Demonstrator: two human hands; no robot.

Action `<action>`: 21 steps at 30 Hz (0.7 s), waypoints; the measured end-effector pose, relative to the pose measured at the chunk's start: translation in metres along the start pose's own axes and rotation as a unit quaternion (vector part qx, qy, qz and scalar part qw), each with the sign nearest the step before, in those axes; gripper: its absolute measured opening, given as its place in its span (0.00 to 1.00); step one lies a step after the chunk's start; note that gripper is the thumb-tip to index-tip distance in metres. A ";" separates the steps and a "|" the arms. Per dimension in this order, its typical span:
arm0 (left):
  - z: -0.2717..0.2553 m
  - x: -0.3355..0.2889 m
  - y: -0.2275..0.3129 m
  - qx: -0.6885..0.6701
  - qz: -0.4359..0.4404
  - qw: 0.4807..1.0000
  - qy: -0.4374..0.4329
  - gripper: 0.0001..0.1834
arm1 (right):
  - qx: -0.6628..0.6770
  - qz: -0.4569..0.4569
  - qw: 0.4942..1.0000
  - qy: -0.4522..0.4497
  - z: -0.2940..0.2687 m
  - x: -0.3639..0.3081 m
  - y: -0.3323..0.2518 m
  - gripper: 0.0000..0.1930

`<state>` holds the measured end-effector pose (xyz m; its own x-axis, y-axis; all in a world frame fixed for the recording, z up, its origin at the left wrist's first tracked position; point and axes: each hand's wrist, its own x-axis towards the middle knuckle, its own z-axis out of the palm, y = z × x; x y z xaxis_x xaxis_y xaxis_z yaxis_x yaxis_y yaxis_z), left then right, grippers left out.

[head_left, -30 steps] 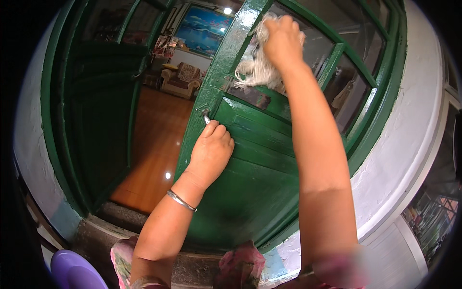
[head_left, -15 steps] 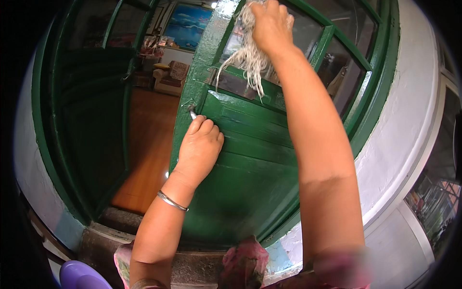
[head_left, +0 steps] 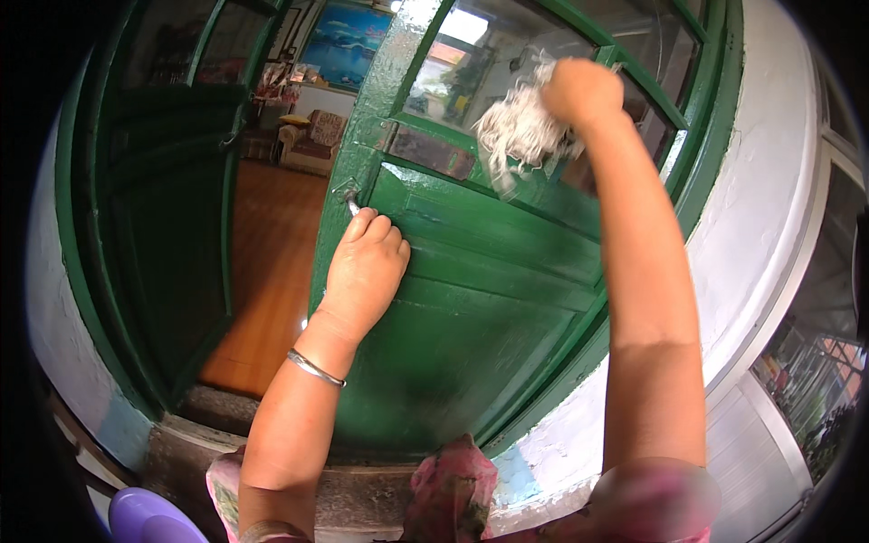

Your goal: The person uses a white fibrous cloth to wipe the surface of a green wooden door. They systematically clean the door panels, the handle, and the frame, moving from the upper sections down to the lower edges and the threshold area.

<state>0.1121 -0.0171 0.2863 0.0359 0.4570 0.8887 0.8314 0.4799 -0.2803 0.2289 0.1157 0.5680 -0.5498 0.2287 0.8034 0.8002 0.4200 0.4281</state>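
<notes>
My left hand (head_left: 368, 269) is closed around the metal handle (head_left: 352, 204) of a green door (head_left: 471, 335), near its left edge. A silver bangle sits on that wrist. Higher up and to the right, my right hand (head_left: 587, 90) is closed on a bundle of off-white, stringy rag (head_left: 523, 136). Loose strands of the rag hang over the lower part of the glass pane (head_left: 453, 77) and the rail beneath it. A dark metal plate (head_left: 430, 150) is fixed to that rail, left of the rag.
A second green door leaf (head_left: 167, 208) stands at the left. Through the gap show a wooden floor (head_left: 276, 262), an armchair (head_left: 312, 145) and a blue picture (head_left: 347, 45). Below is a stone step (head_left: 362, 498); a purple basin (head_left: 149, 520) stands lower left, and a white wall (head_left: 751, 208) rises right.
My right hand has moved right and down across the pane with the rag, uncovering the glass and the metal plate. My left hand stays on the handle.
</notes>
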 end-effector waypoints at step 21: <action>-0.001 -0.002 0.002 -0.020 -0.016 1.000 0.000 0.08 | 0.192 0.036 0.860 0.472 0.033 0.031 0.045 0.19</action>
<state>0.1146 -0.0175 0.2844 0.0087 0.4408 0.8976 0.8535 0.4644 -0.2363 0.2400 0.1708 0.5990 0.0825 -0.4711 0.8782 0.5863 0.7355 0.3395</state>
